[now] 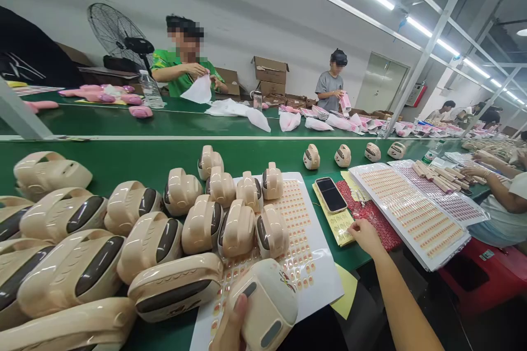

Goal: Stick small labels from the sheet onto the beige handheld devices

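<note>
My left hand grips a cream plastic housing at the bottom centre, its thumb pressed on the side. Two grey oblong pads and a small coloured print show on that housing. At the right edge of a yellow sticker sheet, my right hand is closed in a pinch; what lies between the fingertips is too small to make out. Beneath the held housing lies a white sheet of small orange-and-pink stickers. Several similar cream housings with handles and dark windows crowd the left side.
A phone rests on the yellow sheet, beside red bubble wrap. More sticker sheets lie to the right. Several housings line the green conveyor belt. Across it, two people handle white and pink items. Another person's arms reach in at right.
</note>
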Demonstrator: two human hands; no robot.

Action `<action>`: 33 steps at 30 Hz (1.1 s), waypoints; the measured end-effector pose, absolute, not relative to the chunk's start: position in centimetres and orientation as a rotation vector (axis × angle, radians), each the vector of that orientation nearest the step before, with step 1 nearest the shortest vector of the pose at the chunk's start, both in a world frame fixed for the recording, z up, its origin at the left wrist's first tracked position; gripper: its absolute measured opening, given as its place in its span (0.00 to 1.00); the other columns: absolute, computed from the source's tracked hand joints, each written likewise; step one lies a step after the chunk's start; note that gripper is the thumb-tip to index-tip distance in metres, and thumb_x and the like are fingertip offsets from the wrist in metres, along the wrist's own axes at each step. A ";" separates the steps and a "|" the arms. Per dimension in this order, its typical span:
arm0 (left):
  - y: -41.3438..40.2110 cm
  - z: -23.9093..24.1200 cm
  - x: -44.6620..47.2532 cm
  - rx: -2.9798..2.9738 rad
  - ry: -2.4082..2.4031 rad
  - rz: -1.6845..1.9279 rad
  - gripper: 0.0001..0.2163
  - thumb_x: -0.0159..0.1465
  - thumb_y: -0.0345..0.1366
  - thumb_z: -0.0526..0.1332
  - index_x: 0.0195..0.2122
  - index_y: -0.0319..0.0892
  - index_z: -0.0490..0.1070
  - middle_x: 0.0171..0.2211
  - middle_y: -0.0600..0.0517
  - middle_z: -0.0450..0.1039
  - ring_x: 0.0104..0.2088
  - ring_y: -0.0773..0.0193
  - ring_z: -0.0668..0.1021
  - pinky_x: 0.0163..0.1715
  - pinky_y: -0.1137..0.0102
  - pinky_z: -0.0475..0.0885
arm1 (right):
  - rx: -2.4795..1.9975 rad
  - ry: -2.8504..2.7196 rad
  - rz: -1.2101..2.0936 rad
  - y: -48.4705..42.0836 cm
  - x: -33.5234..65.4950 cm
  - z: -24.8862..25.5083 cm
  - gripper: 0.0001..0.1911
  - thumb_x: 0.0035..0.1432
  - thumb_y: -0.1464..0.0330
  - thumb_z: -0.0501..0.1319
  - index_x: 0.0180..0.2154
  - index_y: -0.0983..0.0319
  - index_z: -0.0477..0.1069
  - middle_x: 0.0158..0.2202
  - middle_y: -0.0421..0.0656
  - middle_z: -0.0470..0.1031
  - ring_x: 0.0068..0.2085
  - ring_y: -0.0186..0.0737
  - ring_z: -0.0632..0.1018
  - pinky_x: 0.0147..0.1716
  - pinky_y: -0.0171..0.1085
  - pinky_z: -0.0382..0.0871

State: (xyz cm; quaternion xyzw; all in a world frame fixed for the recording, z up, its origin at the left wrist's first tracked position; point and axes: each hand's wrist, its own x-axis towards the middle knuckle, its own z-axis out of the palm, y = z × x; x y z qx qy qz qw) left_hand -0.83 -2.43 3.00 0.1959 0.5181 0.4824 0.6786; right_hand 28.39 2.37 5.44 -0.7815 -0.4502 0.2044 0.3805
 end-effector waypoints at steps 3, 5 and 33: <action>-1.4 3.0 -0.7 0.641 1.137 1.156 0.37 0.43 0.62 0.59 0.51 0.46 0.63 0.51 0.46 0.69 0.54 0.41 0.65 0.55 0.52 0.57 | -1.873 -1.170 0.683 0.8 27.2 6.8 0.07 0.43 0.64 0.58 0.21 0.61 0.67 0.24 0.42 0.70 0.29 0.41 0.73 0.27 0.37 0.68; -0.8 2.8 -0.6 0.780 1.145 1.189 0.36 0.43 0.62 0.59 0.49 0.44 0.65 0.51 0.44 0.68 0.53 0.41 0.65 0.54 0.51 0.57 | -1.696 -1.186 0.825 -0.3 25.2 7.8 0.12 0.43 0.58 0.60 0.22 0.61 0.68 0.28 0.43 0.71 0.30 0.39 0.72 0.27 0.36 0.67; -1.0 3.9 -0.9 0.811 1.127 1.207 0.30 0.50 0.57 0.58 0.48 0.43 0.66 0.52 0.44 0.68 0.54 0.46 0.66 0.55 0.55 0.58 | -1.342 -1.290 0.826 -1.5 16.7 6.4 0.11 0.51 0.59 0.55 0.28 0.60 0.66 0.31 0.42 0.67 0.32 0.37 0.70 0.30 0.36 0.68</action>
